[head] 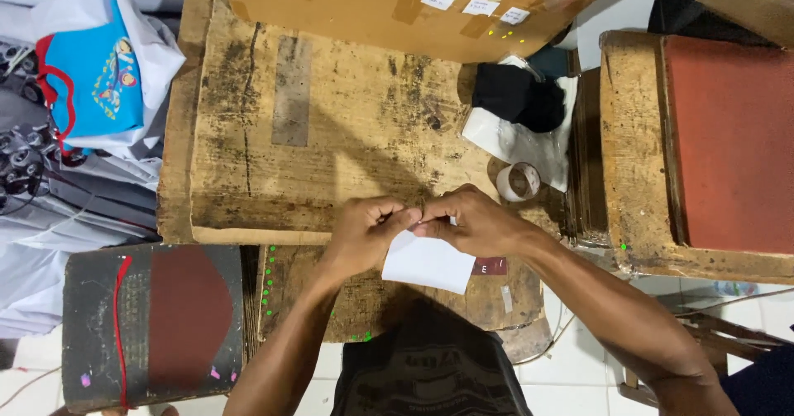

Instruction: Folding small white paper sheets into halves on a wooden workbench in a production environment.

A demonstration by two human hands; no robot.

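My left hand [364, 232] and my right hand [475, 222] meet over a worn, stained cardboard sheet [331, 135] on a wooden table. Together they pinch the top edge of a small white paper sheet [428, 263], which hangs down toward me. The fingertips of both hands touch at the paper's upper corner. What lies under the fingers is hidden.
A roll of clear tape [518, 182] lies just right of my right hand. Behind it sit a black cloth [517, 93] on white plastic wrap and a labelled cardboard box [397, 7]. Folded clothes [91, 77] pile at left. A red-topped wooden stool [711, 143] stands at right, a dark stool [153, 321] at lower left.
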